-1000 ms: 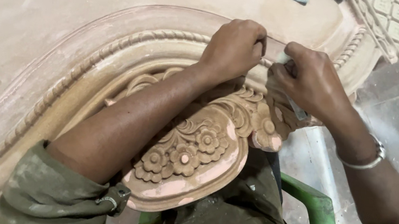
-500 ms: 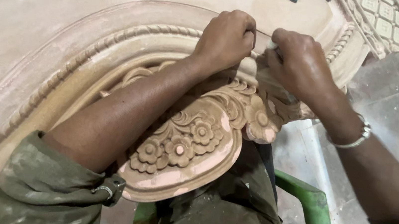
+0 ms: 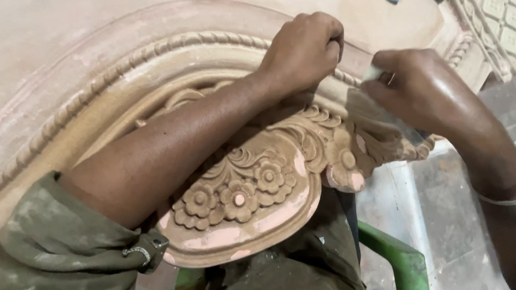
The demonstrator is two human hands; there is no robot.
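Carved wooden headboard panel; left hand is fisting closed on its rope-twist moulding; right hand is pinching a small pale sanding scrap beside it; floral carving below the hands is looking fully cut, smoothing seemingly unfinished.

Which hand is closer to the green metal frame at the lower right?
Right. The right hand is above the green metal frame, on the same side. The left hand rests further left, on the rope-pattern edge of the carved wooden panel.
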